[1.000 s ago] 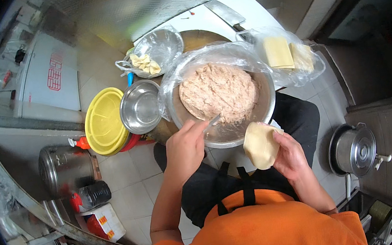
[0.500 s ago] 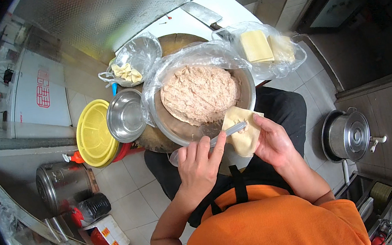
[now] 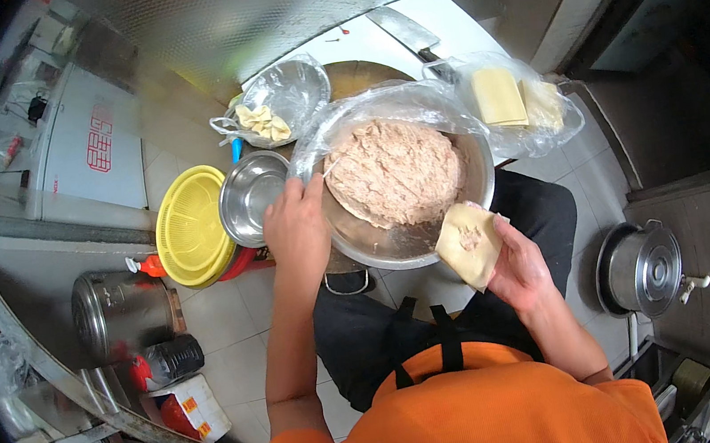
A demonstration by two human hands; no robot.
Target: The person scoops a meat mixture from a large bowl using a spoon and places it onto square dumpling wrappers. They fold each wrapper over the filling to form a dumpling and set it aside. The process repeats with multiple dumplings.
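Observation:
A pale yellow dough wrapper rests across the fingers of my right hand, its thumb along the edge. A small dab of pink meat filling sits on the wrapper. My left hand is closed at the left rim of the large metal bowl. A thin translucent plastic spatula pokes out from its fingers toward the meat; most of it is hidden. A big mound of minced meat fills much of the bowl, with plastic film around its far rim.
Folded wontons lie in a film-lined bowl at the back left. A steel bowl and a yellow colander stand left. Stacked wrappers sit in a plastic bag at the right, near a cleaver.
My left hand has moved with the spatula from the wrapper up and left to the bowl's rim. The dab of filling now lies uncovered on the wrapper, still in my right hand.

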